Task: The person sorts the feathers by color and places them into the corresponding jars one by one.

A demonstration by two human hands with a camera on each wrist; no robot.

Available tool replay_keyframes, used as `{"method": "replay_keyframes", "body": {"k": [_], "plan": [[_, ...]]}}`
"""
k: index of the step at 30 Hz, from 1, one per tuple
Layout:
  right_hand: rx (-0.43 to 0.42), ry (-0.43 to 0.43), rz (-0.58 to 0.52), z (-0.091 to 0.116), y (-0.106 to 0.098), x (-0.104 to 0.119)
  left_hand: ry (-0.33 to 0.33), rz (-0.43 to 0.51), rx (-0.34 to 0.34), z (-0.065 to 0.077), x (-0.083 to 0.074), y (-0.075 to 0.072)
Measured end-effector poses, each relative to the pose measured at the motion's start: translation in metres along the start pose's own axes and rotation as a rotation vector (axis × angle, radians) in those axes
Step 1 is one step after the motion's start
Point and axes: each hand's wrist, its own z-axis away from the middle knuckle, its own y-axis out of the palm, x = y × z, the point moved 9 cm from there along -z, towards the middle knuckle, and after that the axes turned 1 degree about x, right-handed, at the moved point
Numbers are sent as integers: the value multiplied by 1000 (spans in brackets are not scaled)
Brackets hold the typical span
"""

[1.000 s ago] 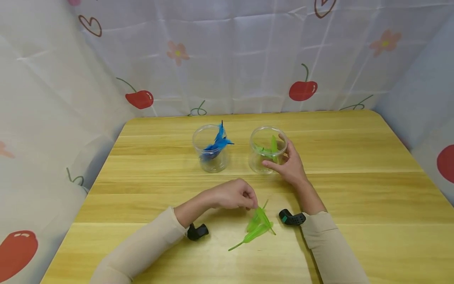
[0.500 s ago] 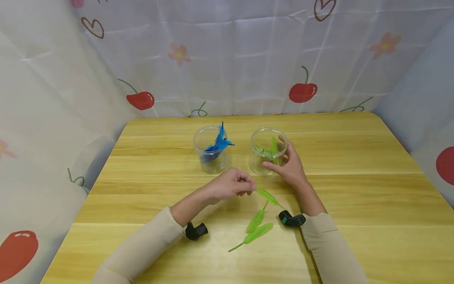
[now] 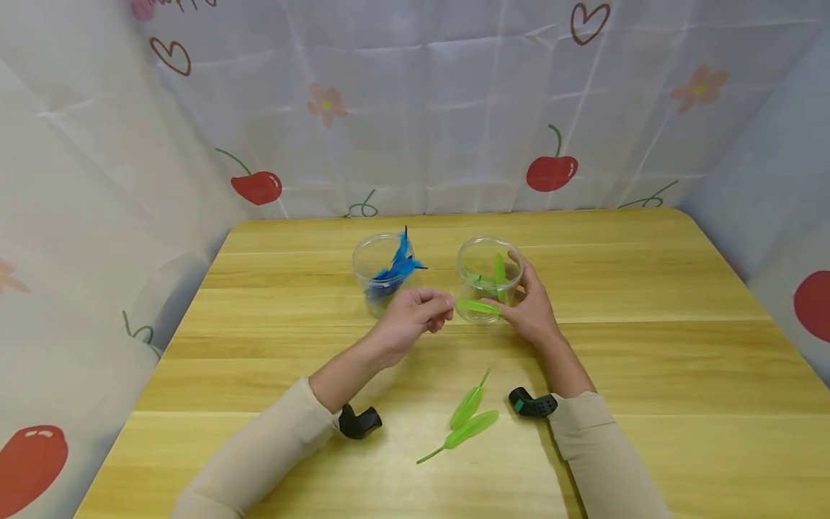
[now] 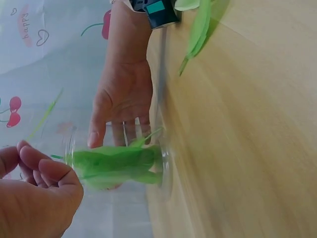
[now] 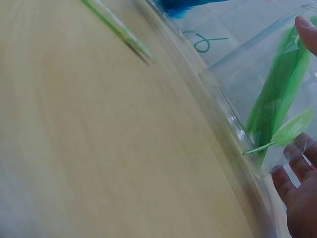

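Observation:
My left hand point(image 3: 411, 317) pinches a green feather point(image 3: 478, 306) between thumb and fingertips, in front of the right-hand clear jar point(image 3: 468, 287). In the left wrist view this feather point(image 4: 47, 115) points up beside the jar's mouth. Around the jar's right side, my right hand point(image 3: 534, 306) holds it, thumb in front and fingers behind. Several green feathers point(image 4: 116, 166) stand inside that jar. Two more green feathers, one point(image 3: 467, 409) above the other point(image 3: 473, 429), lie on the table nearer to me.
A second clear jar point(image 3: 358, 272) stands to the left, with blue feathers point(image 3: 397, 270) sticking out over its rim. Both jars are on a wooden table point(image 3: 648, 303). Behind it hangs a patterned white cloth point(image 3: 428, 130). Black wrist devices point(image 3: 359, 423) sit at both cuffs.
My left hand has lifted one green feather off the others and carried it up and away from me to the jar. The right hand has stayed on the jar.

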Motion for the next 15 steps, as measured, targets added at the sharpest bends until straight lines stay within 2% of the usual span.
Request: {"method": "replay_keyframes", "body": {"k": [7,15], "plan": [[-4,28,10,2,-1,2,63,113,-112,-2,-10,-6],[15,24,12,9,2,33,109,250,-223,-7,-14,-10]]}}
